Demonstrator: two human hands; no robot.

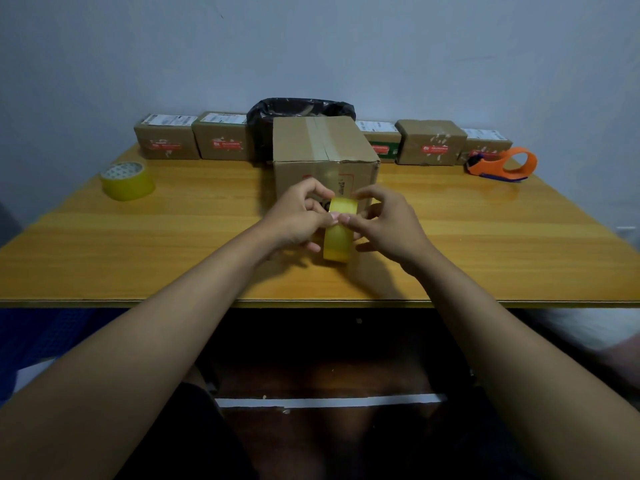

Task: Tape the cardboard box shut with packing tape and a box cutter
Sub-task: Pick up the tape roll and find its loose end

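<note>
Both my hands grip the yellow tape roll point(338, 230) at frame centre: left hand point(298, 216) and right hand point(388, 223) pinching its edge, just in front of the cardboard box point(322, 147) on the table point(173, 237).

Two tape rolls counted: one held point(338, 230), one at table left point(127, 181). One large cardboard box point(323, 147). Five small parcels along wall point(166, 140). One orange tape dispenser point(502, 165). One black bag point(298, 109). Two hands: left hand point(298, 216), right hand point(388, 220).

Desk point(173, 237): glossy wood-grain laminate. Box point(311, 143): matt brown cardboard. Tape roll point(339, 233) in my hands: glossy yellowish plastic film.
</note>
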